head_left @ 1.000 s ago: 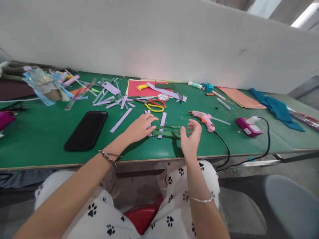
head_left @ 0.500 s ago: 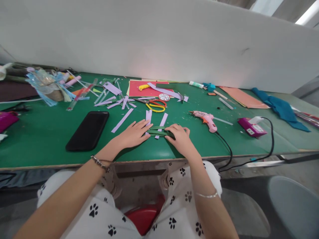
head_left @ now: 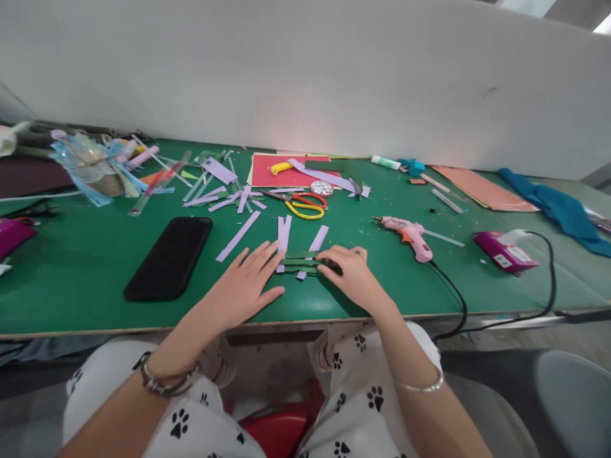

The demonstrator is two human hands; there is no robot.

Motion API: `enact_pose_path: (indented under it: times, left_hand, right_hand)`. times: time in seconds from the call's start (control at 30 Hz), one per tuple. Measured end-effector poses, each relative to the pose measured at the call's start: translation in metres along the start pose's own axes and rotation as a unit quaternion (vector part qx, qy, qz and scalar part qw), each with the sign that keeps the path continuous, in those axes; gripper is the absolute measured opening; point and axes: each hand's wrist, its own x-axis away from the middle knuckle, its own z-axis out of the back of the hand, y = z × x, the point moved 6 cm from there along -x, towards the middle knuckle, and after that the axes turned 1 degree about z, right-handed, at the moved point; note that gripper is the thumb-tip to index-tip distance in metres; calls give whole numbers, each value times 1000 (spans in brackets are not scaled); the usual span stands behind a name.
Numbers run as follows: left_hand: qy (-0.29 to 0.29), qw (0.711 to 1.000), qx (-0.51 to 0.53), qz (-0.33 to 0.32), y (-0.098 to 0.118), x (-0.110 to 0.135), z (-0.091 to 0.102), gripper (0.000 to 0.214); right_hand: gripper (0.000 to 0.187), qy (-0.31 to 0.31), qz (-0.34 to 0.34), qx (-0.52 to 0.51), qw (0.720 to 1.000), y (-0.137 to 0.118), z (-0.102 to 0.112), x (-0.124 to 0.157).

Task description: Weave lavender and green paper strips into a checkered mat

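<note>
Several green paper strips (head_left: 300,263) lie side by side across lilac paper strips (head_left: 283,234) on the table. My left hand (head_left: 245,283) rests flat at the green strips' left ends, fingers stretched out and thumb spread away. At the other end, the bent fingers and thumb of my right hand (head_left: 351,275) close on the green strips, hiding their right ends. Another lilac strip (head_left: 318,238) passes under the green ones near my right fingertips. A loose lilac strip (head_left: 238,236) lies to the left, beyond my left hand.
A black phone (head_left: 169,257) lies at left. Scissors (head_left: 305,207) and red paper sheets (head_left: 267,170) are behind the strips. On the right are a pink glue gun (head_left: 405,234) with its cord and a purple power block (head_left: 506,251). Paper scraps (head_left: 219,170) clutter the back left.
My left hand has drawn back toward me and its thumb has spread out, uncovering more of the strips. My right hand stays at the right ends. The view has shifted slightly.
</note>
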Motion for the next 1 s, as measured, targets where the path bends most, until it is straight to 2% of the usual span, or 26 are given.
enact_pose_path:
  times: [0.1, 0.2, 0.3, 0.47, 0.6, 0.77, 0.93, 1.0]
  left_hand:
    - [-21, 999, -7, -28, 8, 11, -5, 65]
    - [-31, 999, 1, -45, 11, 18, -8, 69]
    - [-31, 998, 13, -52, 10, 21, -10, 70]
    - [-33, 997, 26, -59, 6, 21, -10, 71]
    - [-40, 996, 30, -70, 5, 21, -8, 76]
    - [-44, 997, 23, -66, 4, 20, -6, 74]
    - [-42, 997, 21, -66, 3, 20, -6, 74]
    - [-44, 997, 21, -62, 3, 20, -6, 75]
  right_hand:
    - [17, 27, 11, -11, 1000, 0, 3, -1]
    - [22, 18, 23, -31, 999, -2, 2, -2]
    - [18, -4, 12, -42, 999, -3, -2, -3]
    - [9, -6, 3, -40, 999, -5, -7, -5]
    - [14, 5, -32, -21, 999, 1, -7, -6]
    - [16, -14, -42, -5, 999, 0, -4, -3]
    - [15, 53, -47, 35, 997, 3, 12, -4]
    - [20, 53, -34, 49, 997, 9, 15, -12]
